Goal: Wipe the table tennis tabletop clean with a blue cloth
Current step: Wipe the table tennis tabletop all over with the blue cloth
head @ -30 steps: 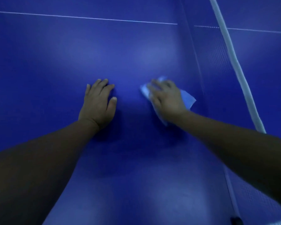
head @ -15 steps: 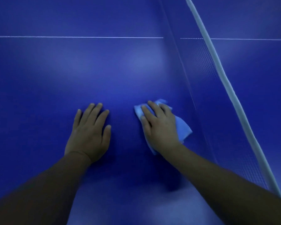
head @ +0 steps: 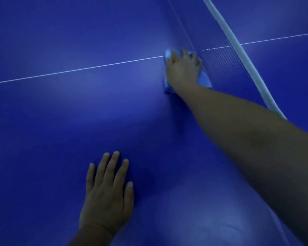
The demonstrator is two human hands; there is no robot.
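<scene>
The blue table tennis tabletop (head: 78,121) fills the view. A light blue cloth (head: 204,79) lies on it right at the foot of the net, where the white centre line (head: 78,70) ends. My right hand (head: 182,70) presses flat on the cloth with fingers spread, arm stretched far forward. Only the cloth's edges show around the hand. My left hand (head: 108,194) rests flat on the tabletop near the bottom, fingers straight, holding nothing.
The net (head: 226,68) runs diagonally at the upper right, with a white top band (head: 238,48). Its mesh stands just right of the cloth. The far half of the table lies beyond it.
My right hand slid the cloth forward along the net to the centre line. My left hand stays flat on the table and now sits lower in view.
</scene>
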